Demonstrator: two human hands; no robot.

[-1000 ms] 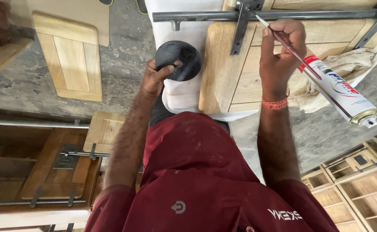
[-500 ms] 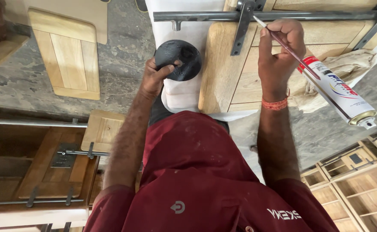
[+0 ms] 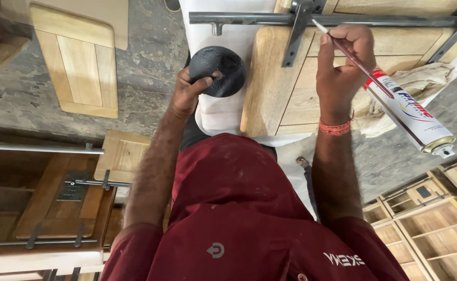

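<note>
Pinched between thumb and fingertips of the right hand (image 3: pixel 343 62) is a thin brush (image 3: pixel 350 57) with a reddish handle, slanting so that its pale tip points up and to the left at the dark metal bracket (image 3: pixel 296 34) bolted onto a light wooden panel (image 3: pixel 270 83). An orange band circles that wrist. The left hand (image 3: pixel 189 93) curls its fingers round the edge of a round black dish (image 3: pixel 219 70), holding it over a white sheet (image 3: pixel 228 109) just beside the panel's rounded edge. A long grey metal bar (image 3: pixel 343 20) runs across the top of the panel, joined to the bracket. Just beside the right hand lies a white aerosol can (image 3: pixel 410 112) with coloured markings, resting against a crumpled beige rag (image 3: pixel 421 83). A maroon shirt (image 3: pixel 249 218) fills the lower middle of the view. On the rough grey floor (image 3: pixel 145 73) to the left lies another small framed wooden panel (image 3: pixel 77 62), and further wooden frames with metal fittings (image 3: pixel 56 198) sit at the lower left, with stacked wooden frames (image 3: pixel 431 218) at the lower right.
</note>
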